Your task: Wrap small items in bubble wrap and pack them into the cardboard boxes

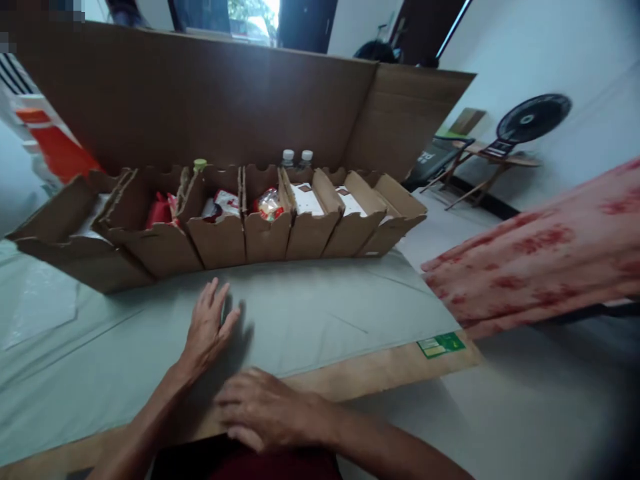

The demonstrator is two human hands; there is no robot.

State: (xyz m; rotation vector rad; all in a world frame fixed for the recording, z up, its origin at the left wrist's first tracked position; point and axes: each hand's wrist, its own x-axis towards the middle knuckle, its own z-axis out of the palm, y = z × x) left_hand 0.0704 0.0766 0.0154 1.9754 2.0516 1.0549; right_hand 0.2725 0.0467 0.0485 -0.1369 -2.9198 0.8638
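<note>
Right hand sits closest to the camera, palm down with fingers loosely curled on the table edge, gripping nothing, and the left hand lies flat just ahead of it on the pale green sheet, fingers spread and relaxed, also holding nothing. Past the left fingertips, a little way off and not touching, there's a row of brown cardboard boxes with jagged torn rims, holding red and white packets. That row's long axis runs left to right across the table, open tops facing up, with two bottles just behind it.
</note>
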